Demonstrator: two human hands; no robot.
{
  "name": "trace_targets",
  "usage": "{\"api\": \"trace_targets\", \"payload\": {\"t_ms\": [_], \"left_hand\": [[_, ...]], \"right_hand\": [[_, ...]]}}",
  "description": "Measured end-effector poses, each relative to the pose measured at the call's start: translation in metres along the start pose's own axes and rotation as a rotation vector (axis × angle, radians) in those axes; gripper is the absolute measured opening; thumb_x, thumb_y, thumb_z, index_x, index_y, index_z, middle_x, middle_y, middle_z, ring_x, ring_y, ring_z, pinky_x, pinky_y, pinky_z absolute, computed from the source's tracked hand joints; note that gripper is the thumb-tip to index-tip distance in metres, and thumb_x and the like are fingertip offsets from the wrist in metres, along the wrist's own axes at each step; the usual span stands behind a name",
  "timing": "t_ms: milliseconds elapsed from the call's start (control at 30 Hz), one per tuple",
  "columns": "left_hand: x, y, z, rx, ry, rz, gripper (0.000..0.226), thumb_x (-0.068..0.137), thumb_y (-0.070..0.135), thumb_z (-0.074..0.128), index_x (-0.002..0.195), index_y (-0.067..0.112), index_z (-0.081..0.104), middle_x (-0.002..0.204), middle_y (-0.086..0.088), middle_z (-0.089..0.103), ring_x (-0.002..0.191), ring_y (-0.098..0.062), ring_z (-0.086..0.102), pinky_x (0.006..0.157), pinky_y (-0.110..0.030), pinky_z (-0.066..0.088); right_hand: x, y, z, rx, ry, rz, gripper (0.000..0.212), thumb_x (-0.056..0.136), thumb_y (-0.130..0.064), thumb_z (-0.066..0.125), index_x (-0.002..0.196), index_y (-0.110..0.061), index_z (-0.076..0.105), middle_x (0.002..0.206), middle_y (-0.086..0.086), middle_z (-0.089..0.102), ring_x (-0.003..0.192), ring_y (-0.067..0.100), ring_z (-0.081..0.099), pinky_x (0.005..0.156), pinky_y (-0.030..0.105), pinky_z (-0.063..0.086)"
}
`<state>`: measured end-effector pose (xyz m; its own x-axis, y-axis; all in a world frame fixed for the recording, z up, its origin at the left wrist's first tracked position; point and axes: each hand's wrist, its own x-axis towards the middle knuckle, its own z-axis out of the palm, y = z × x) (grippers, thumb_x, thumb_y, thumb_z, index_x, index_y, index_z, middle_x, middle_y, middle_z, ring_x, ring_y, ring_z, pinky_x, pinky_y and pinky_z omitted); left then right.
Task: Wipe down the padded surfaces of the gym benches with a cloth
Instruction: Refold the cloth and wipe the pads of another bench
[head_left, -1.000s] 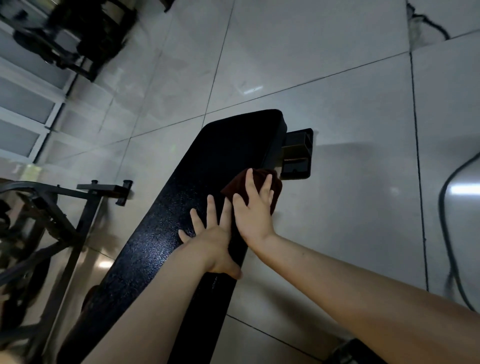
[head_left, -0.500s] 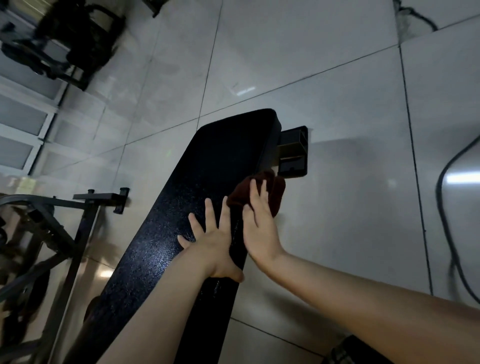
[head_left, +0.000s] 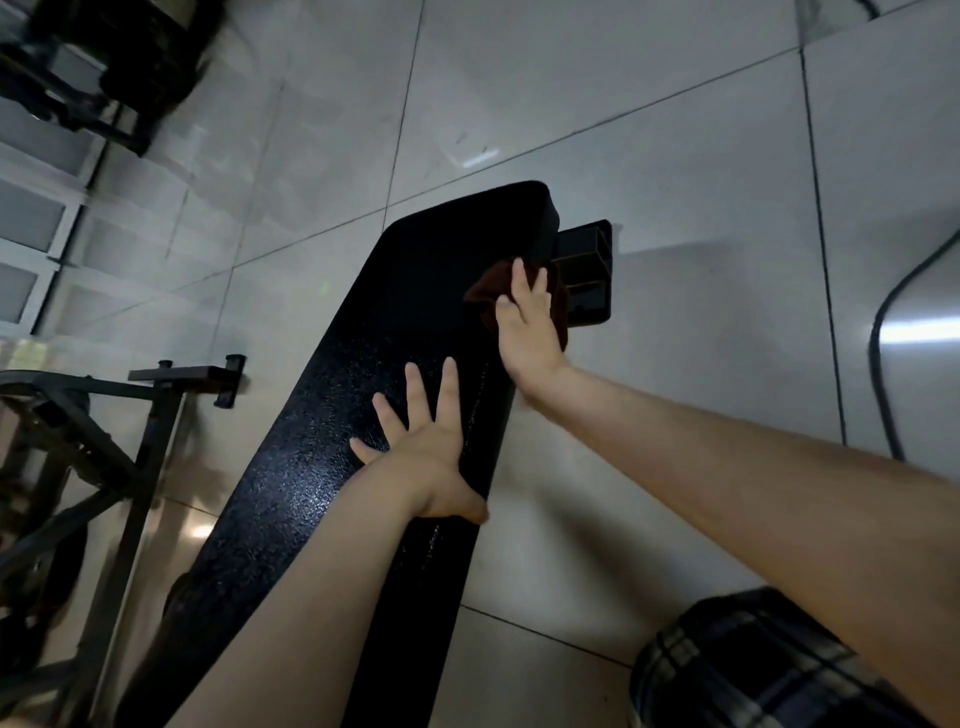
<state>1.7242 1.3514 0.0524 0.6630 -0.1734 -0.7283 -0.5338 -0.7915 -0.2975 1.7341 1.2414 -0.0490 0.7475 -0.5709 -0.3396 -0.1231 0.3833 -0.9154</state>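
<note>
A long black padded bench (head_left: 363, 395) runs from the lower left up to the middle of the view. My left hand (head_left: 426, 441) lies flat on the pad with its fingers spread. Further up, my right hand (head_left: 530, 327) presses a dark red cloth (head_left: 485, 291) with straight fingers against the pad's right edge, near the bench's far end. Most of the cloth is hidden under that hand.
A black square steel tube (head_left: 589, 275) of the bench frame sticks out right of the pad's far end. Another machine's black frame (head_left: 156, 395) stands at the left. A black cable (head_left: 883, 364) curves over the grey tiled floor at the right. Plaid fabric (head_left: 753, 670) shows bottom right.
My right hand has slid the cloth along the pad's right edge toward the far end of the bench. My left hand has stayed flat on the pad.
</note>
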Motion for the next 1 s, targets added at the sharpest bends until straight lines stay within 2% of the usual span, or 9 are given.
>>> {"api": "trace_targets", "payload": {"t_ms": [100,233,300,367,433,633,767,867,1000], "left_hand": [[-0.002,0.001,0.000,-0.006,0.012,0.011,0.143,0.072,0.029,0.084,0.138,0.037,-0.042,0.146,-0.001,-0.049,0.140,-0.040,-0.032,0.111,-0.068,-0.003],[-0.003,0.000,0.004,-0.011,0.023,0.020,0.143,0.070,0.027,0.084,0.139,0.037,-0.041,0.147,-0.002,-0.048,0.140,-0.041,-0.031,0.110,-0.069,-0.002],[-0.004,-0.001,0.004,-0.008,0.020,0.021,0.144,0.070,0.028,0.084,0.138,0.037,-0.042,0.147,-0.002,-0.049,0.140,-0.042,-0.031,0.109,-0.069,-0.002],[-0.004,-0.001,0.003,-0.006,0.010,0.021,0.144,0.070,0.029,0.085,0.138,0.036,-0.042,0.146,-0.003,-0.049,0.140,-0.042,-0.031,0.110,-0.069,-0.002],[-0.004,0.000,0.003,0.001,-0.001,0.016,0.144,0.070,0.029,0.085,0.138,0.034,-0.041,0.145,-0.002,-0.050,0.140,-0.041,-0.032,0.110,-0.069,-0.002],[-0.002,0.000,0.001,-0.005,-0.007,0.033,0.143,0.070,0.028,0.084,0.138,0.036,-0.042,0.144,-0.003,-0.051,0.138,-0.042,-0.034,0.110,-0.070,-0.003],[-0.001,-0.002,0.003,-0.014,-0.011,0.043,0.142,0.072,0.028,0.083,0.137,0.035,-0.043,0.144,-0.005,-0.051,0.137,-0.044,-0.034,0.110,-0.071,-0.004],[-0.001,-0.003,0.003,-0.017,-0.009,0.041,0.142,0.072,0.028,0.082,0.137,0.034,-0.043,0.145,-0.005,-0.051,0.137,-0.045,-0.034,0.109,-0.072,-0.004],[0.002,-0.002,0.002,-0.015,0.017,0.046,0.141,0.072,0.027,0.082,0.138,0.034,-0.043,0.145,-0.006,-0.050,0.137,-0.045,-0.034,0.109,-0.073,-0.004]], "right_hand": [[0.021,-0.008,-0.009,-0.029,-0.006,0.023,0.051,0.105,-0.020,0.026,0.154,-0.024,0.011,0.162,0.005,-0.009,0.148,0.025,-0.008,0.117,0.033,-0.001],[0.009,-0.006,-0.013,-0.020,-0.005,0.009,0.051,0.106,-0.020,0.025,0.154,-0.021,0.009,0.162,0.004,-0.007,0.149,0.022,-0.006,0.117,0.031,0.000],[-0.019,0.002,-0.013,0.036,-0.033,-0.020,0.051,0.106,-0.018,0.026,0.154,-0.020,0.008,0.162,0.002,-0.007,0.148,0.016,-0.006,0.118,0.026,-0.001],[-0.056,0.012,-0.009,0.108,-0.112,-0.047,0.052,0.106,-0.015,0.028,0.154,-0.021,0.007,0.161,-0.002,-0.008,0.143,0.004,-0.008,0.112,0.016,-0.003],[-0.078,0.019,-0.001,0.154,-0.149,-0.051,0.054,0.106,-0.015,0.029,0.153,-0.023,0.006,0.160,-0.005,-0.011,0.138,-0.003,-0.011,0.110,0.015,-0.004],[-0.039,0.010,0.008,-0.029,-0.043,-0.030,0.052,0.106,-0.023,0.029,0.154,-0.029,0.009,0.161,-0.001,-0.013,0.147,0.017,-0.013,0.115,0.028,-0.007],[0.010,0.006,-0.003,-0.130,-0.024,-0.046,0.052,0.103,-0.030,0.027,0.154,-0.023,0.018,0.162,0.008,-0.003,0.148,0.028,-0.002,0.120,0.039,-0.001],[0.061,-0.014,-0.016,-0.230,-0.014,0.042,0.048,0.106,-0.021,0.025,0.154,-0.018,0.017,0.162,0.009,-0.007,0.148,0.032,0.000,0.119,0.037,0.006],[0.095,-0.023,-0.028,-0.196,0.017,0.070,0.052,0.106,-0.022,0.026,0.155,-0.023,0.008,0.162,0.010,-0.006,0.148,0.031,0.008,0.119,0.036,0.012]]}}
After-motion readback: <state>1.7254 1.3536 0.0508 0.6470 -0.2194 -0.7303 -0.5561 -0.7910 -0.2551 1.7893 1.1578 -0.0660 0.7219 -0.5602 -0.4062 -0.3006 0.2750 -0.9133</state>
